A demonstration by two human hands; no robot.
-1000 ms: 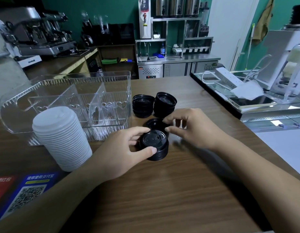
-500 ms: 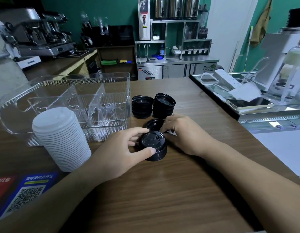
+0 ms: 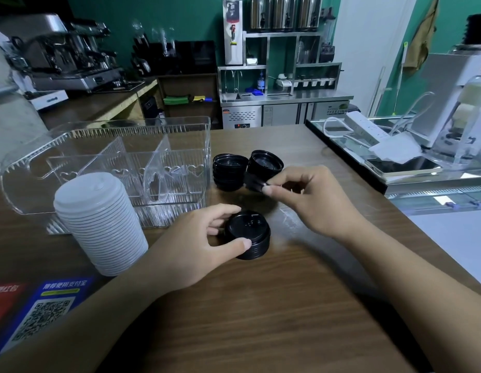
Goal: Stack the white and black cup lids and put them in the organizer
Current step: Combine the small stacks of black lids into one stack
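Gripping black lid stack (image 3: 247,235) — left hand (image 3: 199,243), right hand (image 3: 312,200) pinching 1 lid (image 3: 254,184)

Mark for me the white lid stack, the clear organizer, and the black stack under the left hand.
white lid stack (image 3: 99,224): head view, ribbed side of the stack.
clear organizer (image 3: 204,146): head view, right end wall.
black lid stack (image 3: 247,224): head view, top lid's face.

Black lid stacks (image 3: 247,235), glossy. White lid stack (image 3: 99,224), ribbed with thin grey lines. Clear organizer (image 3: 126,146), heart cut-outs, fluted rim. Brown wood-grain worktop (image 3: 260,319). Blue QR-code card (image 3: 45,313). Green wall (image 3: 180,17).
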